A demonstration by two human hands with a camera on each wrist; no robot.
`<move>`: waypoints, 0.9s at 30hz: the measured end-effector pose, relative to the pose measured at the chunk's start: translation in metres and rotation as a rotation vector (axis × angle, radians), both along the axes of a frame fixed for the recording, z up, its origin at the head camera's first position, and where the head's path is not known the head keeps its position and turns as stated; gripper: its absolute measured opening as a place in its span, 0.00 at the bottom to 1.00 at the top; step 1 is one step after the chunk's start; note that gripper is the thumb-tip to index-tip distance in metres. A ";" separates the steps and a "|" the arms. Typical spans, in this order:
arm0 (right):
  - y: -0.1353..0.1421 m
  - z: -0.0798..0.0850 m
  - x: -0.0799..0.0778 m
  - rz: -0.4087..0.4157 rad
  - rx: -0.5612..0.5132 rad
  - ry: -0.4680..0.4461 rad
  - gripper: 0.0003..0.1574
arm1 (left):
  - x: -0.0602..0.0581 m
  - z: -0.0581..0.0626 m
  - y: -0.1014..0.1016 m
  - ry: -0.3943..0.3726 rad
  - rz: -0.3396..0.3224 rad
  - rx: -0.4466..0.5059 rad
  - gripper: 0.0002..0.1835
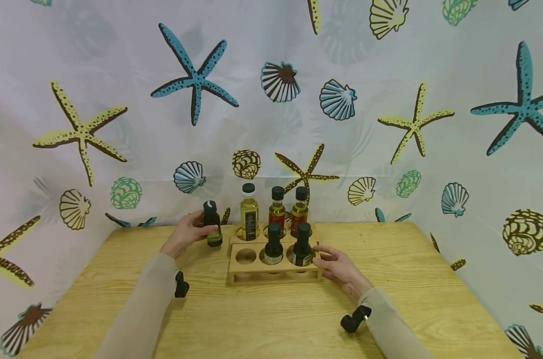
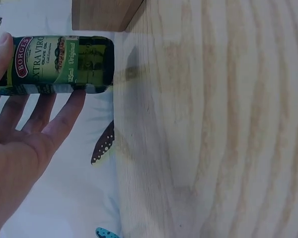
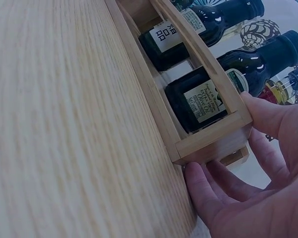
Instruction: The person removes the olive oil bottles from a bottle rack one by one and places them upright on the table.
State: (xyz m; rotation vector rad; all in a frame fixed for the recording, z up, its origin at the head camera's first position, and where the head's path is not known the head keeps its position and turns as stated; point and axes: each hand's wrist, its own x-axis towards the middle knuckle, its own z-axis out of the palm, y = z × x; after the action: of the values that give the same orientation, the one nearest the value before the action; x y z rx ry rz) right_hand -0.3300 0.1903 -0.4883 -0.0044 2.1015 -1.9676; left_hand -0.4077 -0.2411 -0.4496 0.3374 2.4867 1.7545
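My left hand (image 1: 187, 235) grips a small dark-green olive oil bottle (image 2: 49, 64) upright, left of a two-tier wooden bottle rack (image 1: 243, 269). The bottle's green label shows in the left wrist view, its base close over the table. At the rack's right end, my right hand (image 1: 340, 269) holds the end panel, thumb at the upper board and other fingers low on the side. Two dark bottles (image 3: 201, 101) stand in the front tier's middle and right holes. The front left hole (image 1: 246, 257) has no bottle.
In the back tier stand a tall pale-yellow oil bottle (image 1: 249, 219) and two red-labelled bottles (image 1: 277, 215) with black caps. A patterned curtain (image 1: 271, 129) with starfish and shells hangs right behind the wooden table (image 1: 271, 319) and along its sides.
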 end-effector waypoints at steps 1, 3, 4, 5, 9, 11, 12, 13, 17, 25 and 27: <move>0.000 0.001 0.000 -0.001 0.002 -0.004 0.31 | -0.003 0.001 -0.001 -0.013 -0.006 -0.001 0.47; 0.000 0.000 0.000 -0.005 0.005 -0.005 0.31 | -0.007 0.002 -0.003 -0.033 -0.020 0.004 0.48; 0.000 0.000 0.000 -0.006 0.008 -0.002 0.31 | -0.009 0.001 -0.004 -0.041 -0.021 0.010 0.48; 0.000 0.000 -0.001 -0.012 0.006 -0.007 0.31 | -0.011 0.001 -0.005 -0.047 -0.021 0.014 0.48; 0.001 -0.001 -0.001 -0.019 0.006 -0.002 0.30 | -0.015 -0.003 -0.009 -0.060 -0.013 0.017 0.47; 0.001 -0.001 -0.002 -0.015 0.002 -0.005 0.30 | -0.015 -0.006 -0.010 -0.065 -0.002 0.017 0.47; 0.001 0.000 -0.002 -0.010 0.004 0.000 0.29 | -0.015 -0.007 -0.011 -0.064 -0.002 0.017 0.46; 0.000 -0.001 -0.002 -0.007 0.003 -0.003 0.29 | -0.014 -0.008 -0.012 -0.069 0.005 0.020 0.45; 0.000 -0.003 -0.002 -0.002 0.005 -0.005 0.28 | -0.014 -0.010 -0.012 -0.071 0.018 0.011 0.45; 0.000 -0.002 -0.004 -0.016 -0.004 0.001 0.29 | -0.019 -0.010 -0.012 -0.048 0.021 -0.008 0.44; 0.001 -0.001 -0.004 -0.012 0.001 -0.003 0.30 | -0.018 -0.010 -0.013 -0.049 0.014 -0.015 0.44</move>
State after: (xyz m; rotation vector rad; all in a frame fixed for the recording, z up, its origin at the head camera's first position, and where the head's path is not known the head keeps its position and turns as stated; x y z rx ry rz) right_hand -0.3338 0.1909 -0.4896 0.0104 2.1053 -1.9723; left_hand -0.4256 -0.2538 -0.4591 0.2734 2.4732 1.7271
